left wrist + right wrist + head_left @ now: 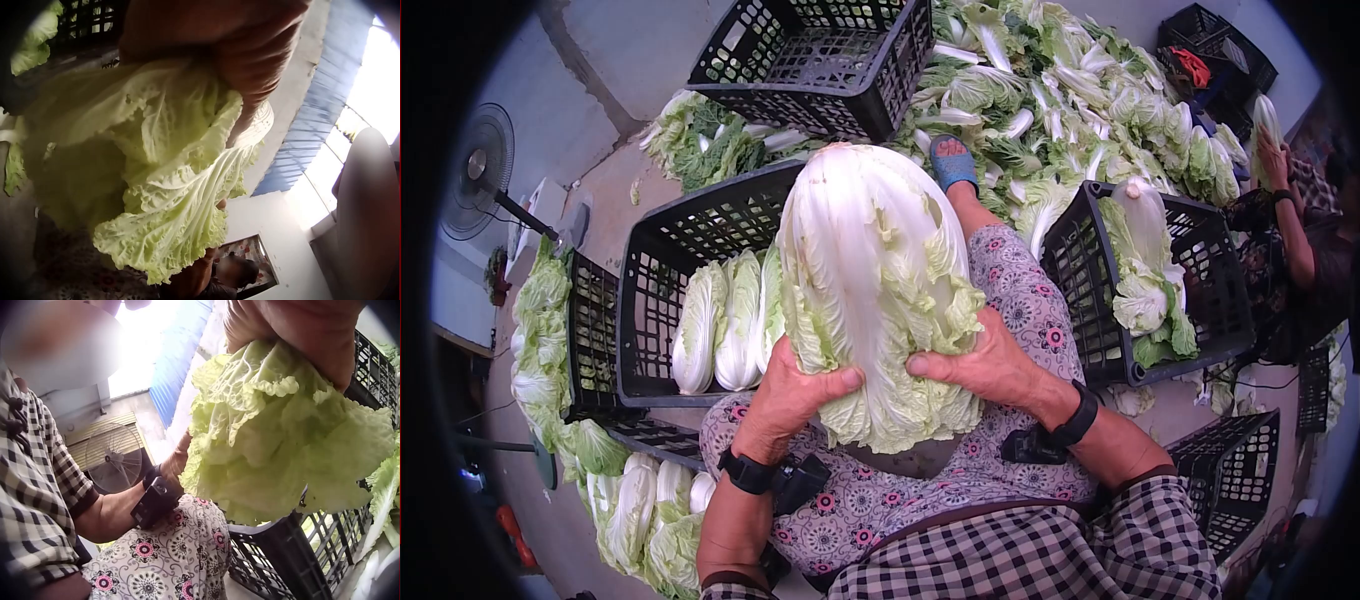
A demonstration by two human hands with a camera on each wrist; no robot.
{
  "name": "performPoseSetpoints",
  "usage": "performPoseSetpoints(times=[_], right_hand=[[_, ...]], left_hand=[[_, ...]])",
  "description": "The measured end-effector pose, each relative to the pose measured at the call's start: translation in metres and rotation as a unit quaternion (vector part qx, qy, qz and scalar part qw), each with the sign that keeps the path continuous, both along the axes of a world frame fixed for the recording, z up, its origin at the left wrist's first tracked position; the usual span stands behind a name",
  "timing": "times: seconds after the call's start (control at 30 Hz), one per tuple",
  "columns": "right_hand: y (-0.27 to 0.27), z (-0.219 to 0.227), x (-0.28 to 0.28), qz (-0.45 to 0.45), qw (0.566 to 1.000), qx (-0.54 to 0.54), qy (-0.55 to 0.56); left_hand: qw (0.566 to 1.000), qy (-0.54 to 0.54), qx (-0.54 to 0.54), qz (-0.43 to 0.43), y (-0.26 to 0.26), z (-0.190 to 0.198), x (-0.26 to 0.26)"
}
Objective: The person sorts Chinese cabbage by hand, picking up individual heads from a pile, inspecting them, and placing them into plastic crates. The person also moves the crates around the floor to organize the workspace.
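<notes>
A large napa cabbage [870,290] is held up above the lap, its white base away from the body and its frilly leaf end toward it. The left hand [800,395] grips its left side, thumb pressed on the leaves; the right hand [990,365] grips the other side the same way. In the left wrist view the left hand [219,44] lies over the loose outer leaves of the cabbage [181,169]. The right wrist view shows the right hand [300,331] on the cabbage [269,437], fingertips hidden.
A black crate [635,330] at the left holds several cabbages [700,330]. Another crate [1090,320] at the right has a cabbage [1142,250] in it. A crate [800,100] rests by a heap of leaves [1040,110]. Trimmed cabbages [635,505] lie lower left; another person's hand [1273,160] holds one.
</notes>
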State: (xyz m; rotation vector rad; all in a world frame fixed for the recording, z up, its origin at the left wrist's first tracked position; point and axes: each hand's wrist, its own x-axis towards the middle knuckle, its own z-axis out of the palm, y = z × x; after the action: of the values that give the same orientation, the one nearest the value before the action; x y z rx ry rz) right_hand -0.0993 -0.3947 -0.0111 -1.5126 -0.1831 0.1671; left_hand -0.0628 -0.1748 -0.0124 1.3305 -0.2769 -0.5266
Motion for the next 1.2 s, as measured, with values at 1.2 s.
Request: performPoseSetpoints(times=[1.2], right_hand=[[-0.0056,0.0018,-0.0018,0.001,1.0,0.014,-0.003]], left_hand=[[0.999,0.018,0.006,-0.032,0.0029,0.0025,0.0018]])
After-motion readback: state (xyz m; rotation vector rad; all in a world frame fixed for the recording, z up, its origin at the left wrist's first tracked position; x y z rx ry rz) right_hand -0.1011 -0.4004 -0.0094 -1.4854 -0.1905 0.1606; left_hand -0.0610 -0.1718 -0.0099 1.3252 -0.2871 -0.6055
